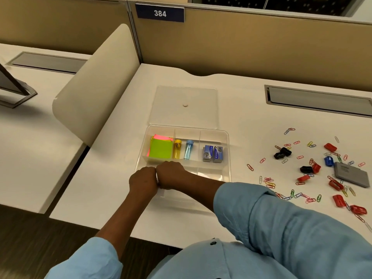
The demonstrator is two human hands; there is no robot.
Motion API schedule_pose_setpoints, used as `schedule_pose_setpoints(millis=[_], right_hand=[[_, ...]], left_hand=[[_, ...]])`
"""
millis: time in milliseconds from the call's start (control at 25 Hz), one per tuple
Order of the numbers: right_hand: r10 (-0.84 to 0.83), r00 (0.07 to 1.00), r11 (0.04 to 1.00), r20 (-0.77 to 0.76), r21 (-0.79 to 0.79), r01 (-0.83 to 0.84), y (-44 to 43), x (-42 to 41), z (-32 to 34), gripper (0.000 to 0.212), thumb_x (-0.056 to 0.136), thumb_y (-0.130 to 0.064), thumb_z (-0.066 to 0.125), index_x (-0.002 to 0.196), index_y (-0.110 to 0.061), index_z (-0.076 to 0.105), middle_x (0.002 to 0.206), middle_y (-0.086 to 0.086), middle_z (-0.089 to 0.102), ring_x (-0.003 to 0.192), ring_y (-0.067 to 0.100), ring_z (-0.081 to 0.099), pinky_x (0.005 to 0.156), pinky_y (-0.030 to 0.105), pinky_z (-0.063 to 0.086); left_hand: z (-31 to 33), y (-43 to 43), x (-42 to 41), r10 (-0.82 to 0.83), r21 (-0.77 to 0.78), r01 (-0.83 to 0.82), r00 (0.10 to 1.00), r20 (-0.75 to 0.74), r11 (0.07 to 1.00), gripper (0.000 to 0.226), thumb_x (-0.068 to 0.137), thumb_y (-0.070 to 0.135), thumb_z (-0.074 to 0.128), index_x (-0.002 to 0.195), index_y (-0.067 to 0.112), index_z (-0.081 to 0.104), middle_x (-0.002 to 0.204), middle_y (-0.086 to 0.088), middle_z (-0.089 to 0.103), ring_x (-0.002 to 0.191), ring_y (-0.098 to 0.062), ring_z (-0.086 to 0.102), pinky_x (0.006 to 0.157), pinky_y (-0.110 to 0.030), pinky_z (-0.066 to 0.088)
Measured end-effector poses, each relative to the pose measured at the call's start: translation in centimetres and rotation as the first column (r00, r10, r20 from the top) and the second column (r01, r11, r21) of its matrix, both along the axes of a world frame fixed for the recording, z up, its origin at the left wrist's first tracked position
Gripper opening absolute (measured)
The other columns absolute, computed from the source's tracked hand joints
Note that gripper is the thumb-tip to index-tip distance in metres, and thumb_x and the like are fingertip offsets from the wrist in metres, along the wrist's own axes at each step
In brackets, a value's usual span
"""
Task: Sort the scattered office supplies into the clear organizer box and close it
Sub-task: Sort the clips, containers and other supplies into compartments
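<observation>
The clear organizer box (227, 137) stands open on the white desk, with its flat clear lid (185, 93) lying just behind it. Its back compartments hold green and pink sticky notes (161, 150), a yellow tube (177, 149), a blue tube (188, 150) and two blue staple boxes (213, 154). My left hand (143, 181) and my right hand (171, 174) touch side by side over the box's front left compartment, backs up. Their fingers point down out of sight, so any held item is hidden.
To the right of the box lie several coloured paper clips (269, 184), red, black and blue binder clips (281, 153) and a grey flat case (351, 174). A cable slot (318, 99) sits at the back right. A beige divider (96, 87) rises to the left.
</observation>
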State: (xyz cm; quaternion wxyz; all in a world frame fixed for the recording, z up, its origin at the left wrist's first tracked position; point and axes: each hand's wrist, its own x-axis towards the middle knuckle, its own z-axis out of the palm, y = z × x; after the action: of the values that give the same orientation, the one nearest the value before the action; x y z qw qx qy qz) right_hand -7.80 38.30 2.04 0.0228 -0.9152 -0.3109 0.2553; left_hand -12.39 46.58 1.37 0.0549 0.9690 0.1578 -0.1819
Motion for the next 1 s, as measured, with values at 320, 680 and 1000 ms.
schedule_pose_setpoints(millis=[320, 680, 1000], right_hand=[[-0.263, 0.952, 0.875, 0.157, 0.455, 0.166, -6.2, 1.4, 1.7, 0.029, 0.083, -0.014, 0.066, 0.111, -0.010, 0.063, 0.109, 0.013, 0.063, 0.101, 0.032, 0.059, 0.078, 0.037, 0.048], [-0.693, 0.701, 0.698, 0.168, 0.401, 0.594, -22.9, 4.7, 0.5, 0.033, 0.089, -0.029, 0.059, 0.115, -0.009, 0.055, 0.117, 0.012, 0.056, 0.107, 0.031, 0.054, 0.085, 0.037, 0.044], [-0.909, 0.378, 0.405, 0.175, 0.157, 0.901, -36.4, 3.8, -2.7, 0.061, 0.083, -0.027, 0.068, 0.134, -0.013, 0.039, 0.138, 0.015, 0.040, 0.128, 0.032, 0.041, 0.101, 0.039, 0.041]], left_hand=[[2.7, -4.5, 2.8, -0.019, -0.081, 0.035, 0.981, 0.195, 0.996, 0.023, 0.086, 0.007, 0.053, 0.108, 0.010, 0.061, 0.105, -0.014, 0.065, 0.098, -0.033, 0.061, 0.073, -0.034, 0.045], [3.4, -18.8, 9.0, -0.351, -0.171, 0.427, 0.869, 0.350, 0.888, 0.026, 0.086, 0.020, 0.061, 0.111, 0.011, 0.063, 0.111, -0.009, 0.066, 0.107, -0.027, 0.058, 0.085, -0.032, 0.043], [-0.6, -31.5, 11.8, -0.603, -0.265, 0.649, 0.761, 0.239, 0.713, 0.046, 0.090, 0.020, 0.058, 0.133, 0.011, 0.045, 0.135, -0.010, 0.047, 0.125, -0.025, 0.044, 0.102, -0.031, 0.036]])
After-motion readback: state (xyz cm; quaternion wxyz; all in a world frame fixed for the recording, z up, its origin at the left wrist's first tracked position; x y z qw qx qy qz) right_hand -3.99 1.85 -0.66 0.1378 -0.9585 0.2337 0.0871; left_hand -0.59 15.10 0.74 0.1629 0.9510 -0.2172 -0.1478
